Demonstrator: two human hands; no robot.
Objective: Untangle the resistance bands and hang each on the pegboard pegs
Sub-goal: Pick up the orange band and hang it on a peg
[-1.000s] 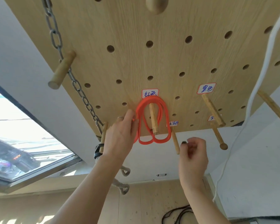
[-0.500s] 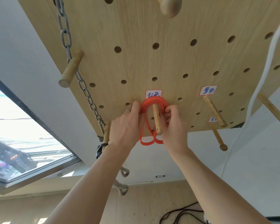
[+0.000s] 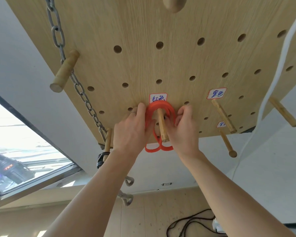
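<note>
Fingers of left hand [image 3: 132,132] pinch the left side of the red band [image 3: 161,106]; fingers of right hand [image 3: 183,129] curl on its right side. Both grips narrow, closed on the strands. Between the fingers: the wooden peg [image 3: 162,127], band looped over it in several turns, flat against the pegboard [image 3: 161,57], just under a handwritten label [image 3: 158,98]. Lower loops hang below the palms. Judgement: red band is hung, only being tidied. Pegs right of the fingers, including the labelled peg [image 3: 224,117], are bare; other bands left to hang, none in view.
</note>
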